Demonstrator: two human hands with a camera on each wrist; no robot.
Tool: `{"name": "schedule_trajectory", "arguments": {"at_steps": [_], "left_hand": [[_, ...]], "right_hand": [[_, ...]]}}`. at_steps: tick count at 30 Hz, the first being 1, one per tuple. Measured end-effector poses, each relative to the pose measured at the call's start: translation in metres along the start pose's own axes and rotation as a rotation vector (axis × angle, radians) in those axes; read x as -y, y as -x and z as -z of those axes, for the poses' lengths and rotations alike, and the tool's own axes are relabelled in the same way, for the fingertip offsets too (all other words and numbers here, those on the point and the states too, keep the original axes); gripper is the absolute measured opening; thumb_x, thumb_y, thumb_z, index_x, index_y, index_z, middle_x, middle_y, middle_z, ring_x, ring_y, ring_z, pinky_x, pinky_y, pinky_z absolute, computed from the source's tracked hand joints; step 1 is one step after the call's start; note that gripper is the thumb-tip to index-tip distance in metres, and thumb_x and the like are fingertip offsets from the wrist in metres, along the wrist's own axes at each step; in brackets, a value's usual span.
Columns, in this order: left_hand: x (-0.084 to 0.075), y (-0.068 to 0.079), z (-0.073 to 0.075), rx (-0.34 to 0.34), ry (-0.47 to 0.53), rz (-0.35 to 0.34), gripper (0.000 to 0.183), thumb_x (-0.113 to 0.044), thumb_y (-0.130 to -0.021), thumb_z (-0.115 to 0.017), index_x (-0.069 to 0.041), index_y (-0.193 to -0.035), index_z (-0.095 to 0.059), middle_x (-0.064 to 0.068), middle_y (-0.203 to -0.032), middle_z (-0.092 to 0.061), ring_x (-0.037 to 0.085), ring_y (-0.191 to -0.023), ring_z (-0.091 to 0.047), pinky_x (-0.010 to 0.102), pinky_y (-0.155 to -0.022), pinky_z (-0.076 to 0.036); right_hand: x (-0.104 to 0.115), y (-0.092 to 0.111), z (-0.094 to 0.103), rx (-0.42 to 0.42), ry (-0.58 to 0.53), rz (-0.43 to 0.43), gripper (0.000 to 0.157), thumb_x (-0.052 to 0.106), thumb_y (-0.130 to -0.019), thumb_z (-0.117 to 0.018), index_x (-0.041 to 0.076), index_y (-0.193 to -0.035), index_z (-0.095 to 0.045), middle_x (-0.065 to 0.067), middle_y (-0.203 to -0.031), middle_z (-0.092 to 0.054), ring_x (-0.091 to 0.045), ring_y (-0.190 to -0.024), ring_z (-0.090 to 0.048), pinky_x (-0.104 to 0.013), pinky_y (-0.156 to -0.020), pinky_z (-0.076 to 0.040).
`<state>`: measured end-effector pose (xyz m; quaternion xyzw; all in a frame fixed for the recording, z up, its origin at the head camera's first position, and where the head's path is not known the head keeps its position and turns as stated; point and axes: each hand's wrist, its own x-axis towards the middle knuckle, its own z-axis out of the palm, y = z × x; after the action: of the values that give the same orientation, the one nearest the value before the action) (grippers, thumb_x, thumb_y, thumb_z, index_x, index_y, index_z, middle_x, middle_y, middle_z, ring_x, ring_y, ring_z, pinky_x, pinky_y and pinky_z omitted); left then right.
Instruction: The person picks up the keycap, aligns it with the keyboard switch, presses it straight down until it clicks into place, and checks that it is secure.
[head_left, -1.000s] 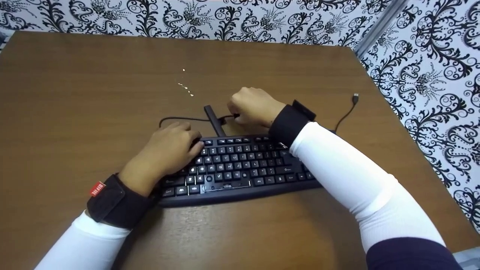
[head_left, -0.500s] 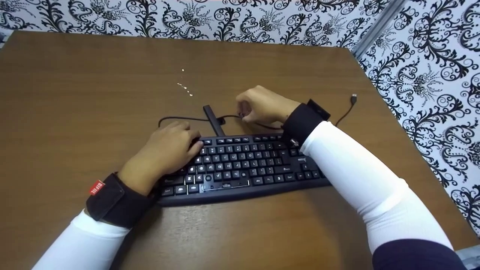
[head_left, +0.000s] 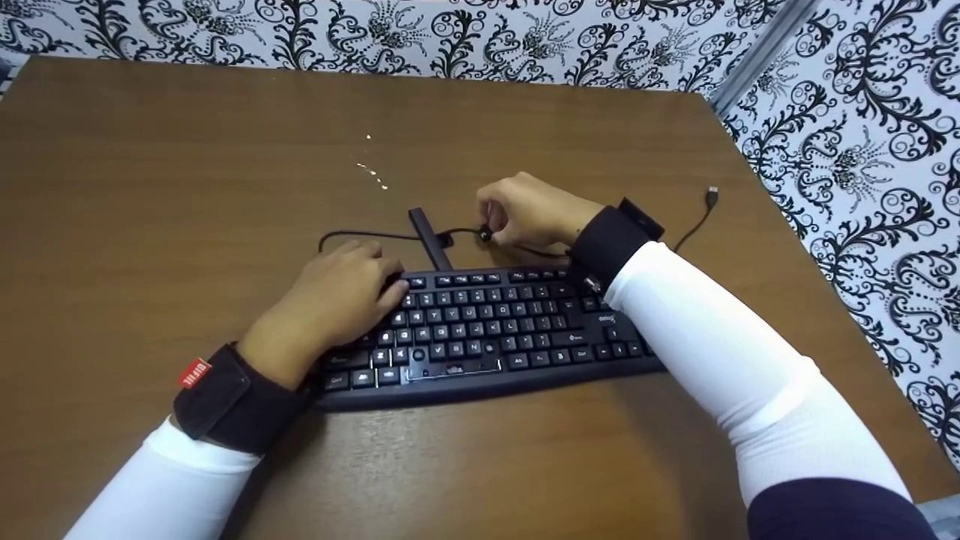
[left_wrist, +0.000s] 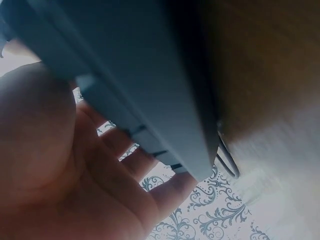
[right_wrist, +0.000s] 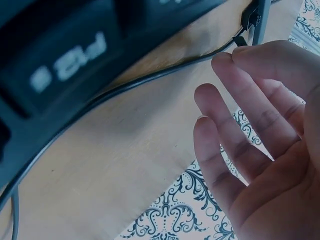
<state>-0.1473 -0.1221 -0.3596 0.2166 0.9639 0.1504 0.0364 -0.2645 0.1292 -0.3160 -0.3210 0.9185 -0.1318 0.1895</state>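
Observation:
A black keyboard (head_left: 480,330) lies on the table. In the head view my left hand (head_left: 330,300) holds its far left part, thumb on the keys and fingers over the far edge; the left wrist view shows the palm beside the keyboard's (left_wrist: 125,85) end, fingertips hidden. Behind the keyboard my right hand (head_left: 529,210) pinches a small black piece (head_left: 485,233) on a thin black cable (head_left: 367,235) between thumb and index finger. The right wrist view shows the other fingers (right_wrist: 212,135) loosely spread. A narrow black bar (head_left: 427,236) juts out behind the keyboard, across the cable.
A USB plug (head_left: 712,196) at a cable's end lies at the right of the brown table (head_left: 187,187). Small pale marks (head_left: 373,173) show farther back on the tabletop. Patterned walls (head_left: 525,37) stand behind and to the right.
My right hand has moved a little to the right along the cable, baring more of the cable and keyboard. The small black piece at its fingertips now shows. My left hand stays put.

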Motion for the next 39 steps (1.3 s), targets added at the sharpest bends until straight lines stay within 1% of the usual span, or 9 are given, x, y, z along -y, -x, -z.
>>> {"name": "schedule_trajectory", "arguments": {"at_steps": [5, 11, 14, 17, 20, 23, 28, 34, 39], "left_hand": [[-0.001, 0.0, 0.001, -0.002, -0.001, -0.007, 0.039, -0.034, -0.102, -0.051, -0.006, -0.125, -0.067, 0.022, -0.129, -0.061, 0.041, -0.126, -0.054, 0.059, -0.108, -0.043], [-0.001, 0.001, 0.001, -0.003, -0.004, -0.013, 0.038, -0.032, -0.102, -0.051, -0.005, -0.123, -0.067, 0.02, -0.123, -0.062, 0.04, -0.121, -0.057, 0.059, -0.104, -0.047], [-0.001, 0.001, 0.001, 0.005, 0.0, -0.01, 0.039, -0.033, -0.102, -0.05, -0.006, -0.124, -0.067, 0.019, -0.123, -0.062, 0.041, -0.122, -0.056, 0.059, -0.105, -0.046], [0.0, 0.0, 0.0, -0.003, -0.003, -0.01, 0.039, -0.033, -0.102, -0.051, -0.006, -0.124, -0.067, 0.019, -0.123, -0.062, 0.04, -0.122, -0.056, 0.059, -0.105, -0.046], [0.0, 0.0, 0.0, 0.001, -0.003, -0.008, 0.039, -0.034, -0.102, -0.051, -0.006, -0.125, -0.067, 0.019, -0.123, -0.062, 0.04, -0.122, -0.056, 0.059, -0.105, -0.046], [0.0, 0.001, 0.0, 0.01, 0.001, -0.005, 0.039, -0.034, -0.102, -0.051, -0.006, -0.125, -0.067, 0.019, -0.124, -0.062, 0.04, -0.122, -0.056, 0.059, -0.106, -0.045], [0.0, 0.001, 0.0, 0.009, 0.004, -0.001, 0.039, -0.034, -0.102, -0.051, -0.006, -0.125, -0.067, 0.02, -0.125, -0.062, 0.041, -0.123, -0.056, 0.059, -0.107, -0.044], [0.001, 0.0, 0.0, -0.003, 0.0, 0.002, 0.038, -0.034, -0.102, -0.051, -0.006, -0.123, -0.067, 0.019, -0.122, -0.062, 0.04, -0.121, -0.057, 0.059, -0.104, -0.046], [0.001, -0.001, -0.001, -0.011, -0.003, -0.002, 0.037, -0.034, -0.102, -0.051, -0.007, -0.121, -0.068, 0.018, -0.121, -0.063, 0.04, -0.122, -0.057, 0.059, -0.104, -0.046]], "right_hand": [[0.001, -0.001, -0.002, 0.024, 0.02, 0.007, 0.018, -0.001, -0.083, -0.07, 0.005, -0.101, -0.069, -0.009, -0.099, -0.076, -0.02, -0.092, -0.073, -0.031, -0.084, -0.06], [0.0, -0.002, -0.006, 0.038, 0.063, 0.015, 0.024, -0.003, -0.08, -0.067, 0.008, -0.1, -0.072, -0.007, -0.093, -0.075, -0.019, -0.086, -0.07, -0.031, -0.078, -0.058], [0.0, -0.002, -0.007, 0.042, 0.073, 0.0, 0.024, -0.004, -0.08, -0.066, 0.009, -0.1, -0.073, -0.006, -0.093, -0.074, -0.019, -0.087, -0.069, -0.031, -0.079, -0.058], [0.001, -0.003, -0.006, 0.044, 0.082, -0.009, 0.024, -0.003, -0.08, -0.067, 0.009, -0.1, -0.072, -0.007, -0.093, -0.073, -0.019, -0.087, -0.068, -0.032, -0.078, -0.057], [0.002, -0.002, -0.006, 0.052, 0.089, -0.012, 0.025, -0.003, -0.08, -0.068, 0.008, -0.102, -0.072, -0.007, -0.093, -0.072, -0.02, -0.086, -0.067, -0.032, -0.077, -0.056], [0.003, -0.002, -0.005, 0.055, 0.089, -0.005, 0.025, -0.003, -0.079, -0.07, 0.006, -0.103, -0.071, -0.009, -0.095, -0.073, -0.021, -0.088, -0.068, -0.032, -0.08, -0.057], [0.005, -0.003, -0.005, 0.045, 0.092, 0.012, 0.023, 0.003, -0.081, -0.075, 0.005, -0.103, -0.069, -0.01, -0.097, -0.073, -0.023, -0.091, -0.068, -0.033, -0.084, -0.058], [0.012, -0.004, -0.009, 0.021, 0.084, 0.032, 0.024, 0.014, -0.081, -0.079, 0.006, -0.101, -0.069, -0.008, -0.09, -0.07, -0.021, -0.082, -0.065, -0.034, -0.076, -0.056], [0.012, -0.004, -0.013, -0.013, 0.17, 0.041, 0.018, 0.014, -0.08, -0.076, 0.007, -0.096, -0.07, -0.006, -0.089, -0.071, -0.02, -0.077, -0.063, -0.034, -0.071, -0.055]]}}
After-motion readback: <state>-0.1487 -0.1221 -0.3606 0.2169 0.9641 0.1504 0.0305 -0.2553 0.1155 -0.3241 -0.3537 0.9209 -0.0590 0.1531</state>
